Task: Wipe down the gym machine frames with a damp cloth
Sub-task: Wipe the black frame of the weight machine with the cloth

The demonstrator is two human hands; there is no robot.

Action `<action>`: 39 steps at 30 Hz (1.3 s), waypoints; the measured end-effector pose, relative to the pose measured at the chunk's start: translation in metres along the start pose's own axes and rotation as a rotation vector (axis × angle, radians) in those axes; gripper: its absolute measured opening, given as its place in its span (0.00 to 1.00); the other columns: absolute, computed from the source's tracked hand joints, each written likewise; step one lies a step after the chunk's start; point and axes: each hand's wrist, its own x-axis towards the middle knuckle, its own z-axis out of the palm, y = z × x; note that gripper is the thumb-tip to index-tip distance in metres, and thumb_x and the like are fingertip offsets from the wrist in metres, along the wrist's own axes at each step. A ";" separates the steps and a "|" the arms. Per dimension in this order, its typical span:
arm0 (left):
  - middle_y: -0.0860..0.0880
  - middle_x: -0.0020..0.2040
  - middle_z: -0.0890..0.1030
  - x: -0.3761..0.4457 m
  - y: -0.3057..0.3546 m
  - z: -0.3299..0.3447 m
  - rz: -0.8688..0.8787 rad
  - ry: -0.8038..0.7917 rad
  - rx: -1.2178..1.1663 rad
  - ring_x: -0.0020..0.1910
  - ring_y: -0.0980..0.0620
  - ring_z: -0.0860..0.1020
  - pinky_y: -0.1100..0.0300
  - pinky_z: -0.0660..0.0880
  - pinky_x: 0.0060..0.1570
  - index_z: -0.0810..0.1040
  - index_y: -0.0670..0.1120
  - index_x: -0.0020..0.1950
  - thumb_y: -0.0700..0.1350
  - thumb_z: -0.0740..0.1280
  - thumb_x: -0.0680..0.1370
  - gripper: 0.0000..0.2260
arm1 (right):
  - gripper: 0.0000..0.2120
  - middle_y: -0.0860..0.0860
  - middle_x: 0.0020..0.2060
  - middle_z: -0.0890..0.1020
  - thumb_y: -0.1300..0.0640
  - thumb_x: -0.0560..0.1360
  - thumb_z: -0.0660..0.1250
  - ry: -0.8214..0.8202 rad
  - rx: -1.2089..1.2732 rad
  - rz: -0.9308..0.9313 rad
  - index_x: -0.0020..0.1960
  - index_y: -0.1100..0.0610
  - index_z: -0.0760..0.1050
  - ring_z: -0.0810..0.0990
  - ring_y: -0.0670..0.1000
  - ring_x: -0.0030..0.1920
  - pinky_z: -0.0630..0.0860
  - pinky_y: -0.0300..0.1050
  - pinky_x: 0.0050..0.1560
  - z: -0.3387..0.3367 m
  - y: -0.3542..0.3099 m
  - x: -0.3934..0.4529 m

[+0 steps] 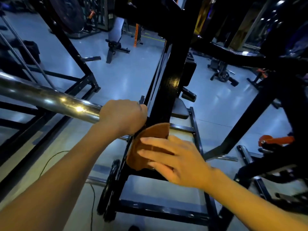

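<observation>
A black steel upright of the gym machine frame (168,87) runs from top centre down to the middle. A brown cloth (150,134) lies against its lower part. My right hand (173,159) presses on the cloth with straight, spread fingers. My left hand (123,117) is curled round the end of a shiny chrome bar (50,99) that comes in from the left, right beside the upright and just above the cloth.
The machine's black base frame (158,210) and a weight plate (110,185) sit below my hands. A thin cable (55,157) trails on the grey floor. Other black racks stand left and right, a bench (115,37) farther back, and an orange part (275,140) at right.
</observation>
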 end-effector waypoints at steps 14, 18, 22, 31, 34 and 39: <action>0.46 0.40 0.76 0.001 0.002 -0.007 -0.337 0.144 -0.517 0.38 0.46 0.75 0.54 0.68 0.36 0.74 0.45 0.46 0.49 0.48 0.82 0.17 | 0.16 0.45 0.73 0.75 0.50 0.85 0.63 0.269 0.024 0.445 0.72 0.48 0.78 0.76 0.47 0.68 0.78 0.44 0.65 -0.023 0.027 0.026; 0.52 0.49 0.78 0.011 0.016 -0.020 -0.305 0.410 -0.862 0.48 0.47 0.77 0.54 0.70 0.46 0.76 0.50 0.57 0.48 0.62 0.81 0.07 | 0.12 0.44 0.61 0.84 0.55 0.84 0.65 0.511 0.426 0.777 0.67 0.48 0.80 0.82 0.44 0.56 0.80 0.43 0.58 -0.039 0.024 0.019; 0.50 0.54 0.72 0.015 0.056 -0.040 -0.165 0.652 -0.856 0.54 0.49 0.71 0.66 0.65 0.48 0.76 0.47 0.59 0.44 0.67 0.79 0.09 | 0.17 0.53 0.45 0.87 0.48 0.85 0.62 0.689 1.382 1.167 0.62 0.57 0.82 0.81 0.52 0.35 0.78 0.44 0.38 -0.066 0.013 0.015; 0.55 0.31 0.74 0.019 0.167 -0.048 -0.155 0.195 -1.199 0.28 0.57 0.71 0.61 0.67 0.32 0.73 0.51 0.42 0.50 0.62 0.83 0.10 | 0.25 0.54 0.44 0.85 0.47 0.85 0.56 0.790 1.751 1.257 0.46 0.57 0.88 0.82 0.52 0.38 0.79 0.43 0.40 -0.092 0.049 -0.054; 0.52 0.30 0.70 0.035 0.197 -0.036 -0.187 -0.033 -1.263 0.29 0.53 0.68 0.59 0.63 0.32 0.69 0.47 0.37 0.58 0.55 0.78 0.17 | 0.17 0.59 0.50 0.82 0.52 0.81 0.61 0.768 1.732 1.287 0.52 0.61 0.85 0.80 0.59 0.50 0.76 0.56 0.58 -0.103 0.065 -0.082; 0.54 0.49 0.85 0.062 0.242 -0.013 -0.240 -0.246 -1.468 0.47 0.54 0.84 0.58 0.82 0.48 0.81 0.55 0.59 0.56 0.71 0.79 0.10 | 0.16 0.64 0.61 0.83 0.58 0.83 0.63 0.671 1.612 1.425 0.69 0.60 0.77 0.83 0.64 0.61 0.84 0.62 0.55 -0.114 0.096 -0.126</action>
